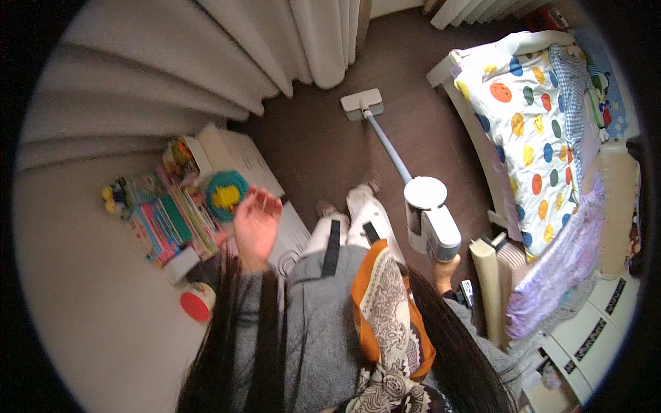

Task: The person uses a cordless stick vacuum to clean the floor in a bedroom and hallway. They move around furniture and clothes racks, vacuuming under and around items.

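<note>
My right hand (pixel 446 271) is wrapped round the handle of a white cordless stick vacuum cleaner (pixel 441 224); the machine's body hides most of the fingers. From the body a grey-blue tube (pixel 389 146) runs forward to a flat white floor head (pixel 361 102), which rests on the dark floor. My left hand (pixel 257 230) is raised, palm showing and fingers stretched out, with nothing in it. Below or beside it, nearest to that hand, is a round teal container (pixel 226 195) with a yellow thing inside.
Long pale curtains (pixel 227 62) hang at the far left. Books (pixel 172 224) and toys stand by white storage boxes (pixel 237 158) on the left, near a red-topped container (pixel 197 301). A child's bed with a dotted quilt (pixel 530 138) lines the right, and dark brown floor (pixel 303 138) lies ahead.
</note>
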